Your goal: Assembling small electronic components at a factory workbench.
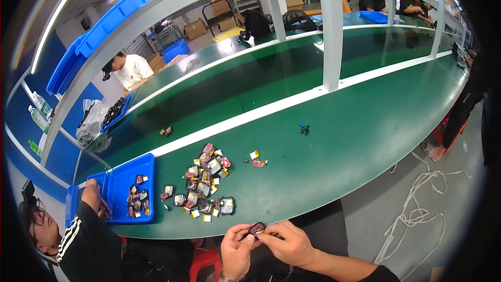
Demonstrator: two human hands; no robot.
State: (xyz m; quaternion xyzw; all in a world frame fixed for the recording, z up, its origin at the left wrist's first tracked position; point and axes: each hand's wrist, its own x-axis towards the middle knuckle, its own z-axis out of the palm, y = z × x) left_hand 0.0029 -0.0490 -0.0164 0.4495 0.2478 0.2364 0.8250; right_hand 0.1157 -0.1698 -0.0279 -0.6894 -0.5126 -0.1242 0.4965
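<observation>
My left hand (pixel 236 248) and my right hand (pixel 288 243) meet just below the front edge of the green bench (pixel 334 146). Together they pinch one small dark red and black part (pixel 256 228) with a yellow tag. A pile of several similar small parts (pixel 205 183) lies on the bench just above and left of my hands. Two loose parts (pixel 257 160) sit to the right of the pile, and a small black piece (pixel 305 129) lies farther right.
A blue tray (pixel 119 169) with a few parts stands left of the pile, and a neighbouring person's hand (pixel 94 196) rests at its edge. White frame posts (pixel 331 26) rise behind the bench. Other people sit at the back. White cable (pixel 417 203) lies on the floor.
</observation>
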